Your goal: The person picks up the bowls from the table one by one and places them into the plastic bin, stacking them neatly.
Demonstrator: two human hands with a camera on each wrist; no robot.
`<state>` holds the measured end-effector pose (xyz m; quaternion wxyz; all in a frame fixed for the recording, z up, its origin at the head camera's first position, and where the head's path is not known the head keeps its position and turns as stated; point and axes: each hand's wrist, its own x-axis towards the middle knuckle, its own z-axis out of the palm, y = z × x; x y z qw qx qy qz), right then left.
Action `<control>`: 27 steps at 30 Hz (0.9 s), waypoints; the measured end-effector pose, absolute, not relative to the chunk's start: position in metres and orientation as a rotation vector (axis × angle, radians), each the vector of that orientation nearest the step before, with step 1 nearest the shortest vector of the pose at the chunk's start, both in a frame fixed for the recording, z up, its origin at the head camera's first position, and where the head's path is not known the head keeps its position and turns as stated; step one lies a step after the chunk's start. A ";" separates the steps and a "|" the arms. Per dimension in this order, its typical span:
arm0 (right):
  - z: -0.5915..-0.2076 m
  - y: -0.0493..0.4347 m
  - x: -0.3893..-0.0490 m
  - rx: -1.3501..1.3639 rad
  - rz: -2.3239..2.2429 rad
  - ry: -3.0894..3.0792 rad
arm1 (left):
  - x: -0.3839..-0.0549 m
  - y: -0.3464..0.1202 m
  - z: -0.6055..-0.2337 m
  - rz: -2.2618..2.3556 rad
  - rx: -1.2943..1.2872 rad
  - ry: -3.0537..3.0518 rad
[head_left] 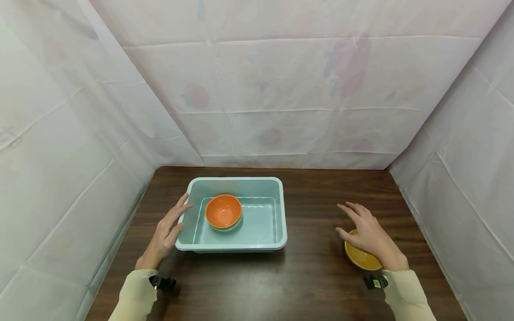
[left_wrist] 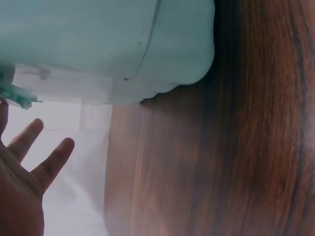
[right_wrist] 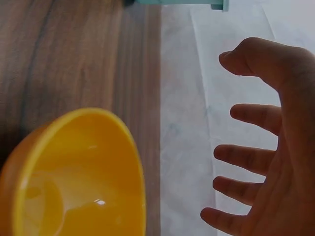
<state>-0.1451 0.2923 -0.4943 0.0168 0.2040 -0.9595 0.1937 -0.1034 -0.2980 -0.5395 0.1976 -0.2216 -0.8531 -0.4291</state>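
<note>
A pale blue-green plastic basin stands on the table, left of the middle in the head view. Inside it sits an orange bowl, stacked on a green-rimmed bowl of which only the edge shows. My left hand is at the basin's left rim with fingers spread; whether it touches the rim I cannot tell. Over on the right, my right hand hovers above a yellow bowl, fingers apart and holding nothing. The right wrist view shows the yellow bowl apart from the fingers.
The dark wooden table carries the basin and the yellow bowl. White printed cloth hangs behind the table and along both sides. Each wrist wears a small black camera, such as the one on the left wrist.
</note>
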 end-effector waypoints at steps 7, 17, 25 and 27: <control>-0.501 0.296 -0.136 0.597 0.562 -3.043 | -0.107 -0.299 -0.535 -1.107 -0.699 -2.354; -0.516 0.305 -0.128 0.550 0.556 -3.080 | -0.111 -0.298 -0.532 -0.944 -0.745 -2.348; -0.524 0.308 -0.124 0.537 0.564 -3.098 | -0.111 -0.298 -0.530 -0.950 -0.784 -2.284; -0.526 0.309 -0.123 0.530 0.560 -3.114 | -0.111 -0.298 -0.530 -0.952 -0.781 -2.282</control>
